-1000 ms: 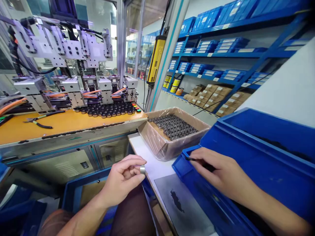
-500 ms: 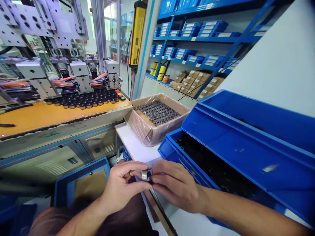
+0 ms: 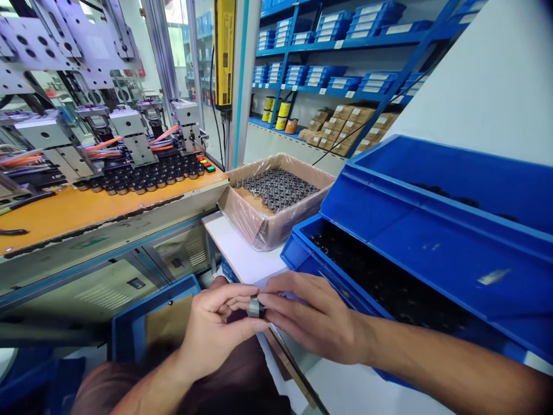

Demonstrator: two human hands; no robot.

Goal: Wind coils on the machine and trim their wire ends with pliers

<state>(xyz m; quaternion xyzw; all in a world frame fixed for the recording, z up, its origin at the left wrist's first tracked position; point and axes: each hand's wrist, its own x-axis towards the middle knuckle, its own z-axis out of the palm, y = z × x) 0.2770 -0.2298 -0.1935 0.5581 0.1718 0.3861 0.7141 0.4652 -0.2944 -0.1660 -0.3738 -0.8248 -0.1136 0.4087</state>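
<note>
My left hand [image 3: 211,325] is closed, pinching a small round metal part [image 3: 254,307] between thumb and fingers. It has a silver, ring-like outer wall. On its other side my right hand [image 3: 317,323] is closed too, with fingertips pressed against the part. A dark piece shows at the part's right end, largely hidden by the right fingers. Both hands are held above my lap, by the edge of a white table [image 3: 233,242].
A plastic-lined cardboard box [image 3: 254,227] holds many small round parts. To the right, blue bins [image 3: 410,242] are stacked, the lower one holding black pieces. At left, rows of black-topped parts [image 3: 147,176] stand on an orange bench [image 3: 86,210] below a machine. A blue crate [image 3: 123,346] is lower left.
The view has shifted slightly. The right fingertips have moved closer over the metal part, covering more of its dark end. The left hand keeps its pinch.
</note>
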